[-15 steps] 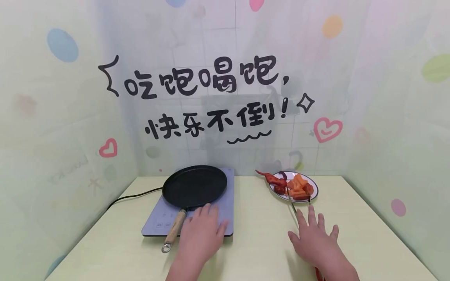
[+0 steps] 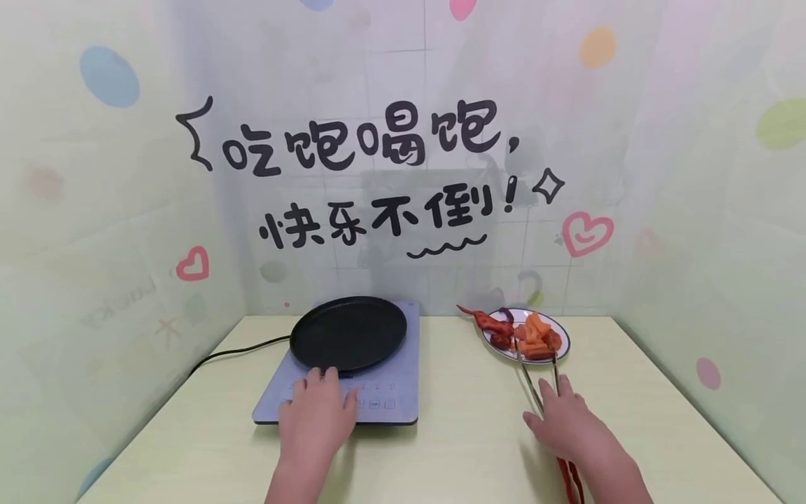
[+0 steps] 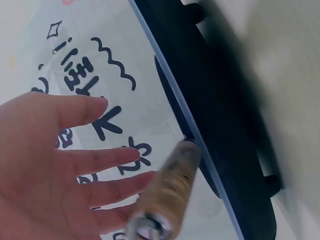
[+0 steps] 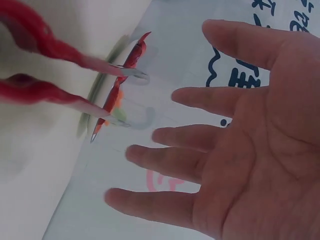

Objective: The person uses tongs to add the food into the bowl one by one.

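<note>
A flat black pan (image 2: 349, 332) rests on the induction cooker (image 2: 411, 364). My left hand (image 2: 317, 413) hovers over its handle, fingers straight; in the head view the hand covers the handle. The left wrist view shows the wooden handle (image 3: 170, 192) with a metal ring at its end, beside my outstretched fingers. On the right, a pair of tongs (image 2: 530, 387) with wavy red grips (image 4: 42, 40) lies with its metal tips at the plate (image 2: 564, 350). Over the tongs is my right hand (image 2: 569, 423), its fingers spread and holding nothing.
The plate bears several orange pieces (image 2: 535, 327) and red pieces; a pointed red piece (image 2: 485, 319) sticks out past its left rim. A black cord (image 2: 245, 348) runs left from the cooker. Printed curtain walls (image 2: 403, 280) close in the table's back and sides.
My left hand has shifted left, from beside the pan's handle to over it. My right hand has tipped and come closer over the tongs.
</note>
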Demonstrator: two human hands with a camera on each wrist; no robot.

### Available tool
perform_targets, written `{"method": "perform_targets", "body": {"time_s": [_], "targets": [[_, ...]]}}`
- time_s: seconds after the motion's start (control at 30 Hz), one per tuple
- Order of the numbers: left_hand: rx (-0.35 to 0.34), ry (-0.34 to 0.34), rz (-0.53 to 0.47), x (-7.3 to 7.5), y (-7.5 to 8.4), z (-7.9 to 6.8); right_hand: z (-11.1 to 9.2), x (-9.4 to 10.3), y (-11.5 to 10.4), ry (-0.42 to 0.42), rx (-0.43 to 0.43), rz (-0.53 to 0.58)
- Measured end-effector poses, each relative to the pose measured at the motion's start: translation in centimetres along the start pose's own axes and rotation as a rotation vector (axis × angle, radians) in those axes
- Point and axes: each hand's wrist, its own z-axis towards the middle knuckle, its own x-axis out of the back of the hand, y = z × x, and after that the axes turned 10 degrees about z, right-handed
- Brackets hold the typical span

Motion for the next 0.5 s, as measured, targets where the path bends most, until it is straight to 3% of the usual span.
{"method": "perform_targets", "body": {"time_s": [0.27,0.5], "targets": [[0.05,-0.105,-0.075,-0.8,-1.4,0.0,0.9,-0.9,1.5,-0.035,-0.026,-0.037],[0.068,-0.115,-0.135,-2.1,-1.8,0.1,1.0,-1.5,2.1,-0.048,-0.012,0.005]]}}
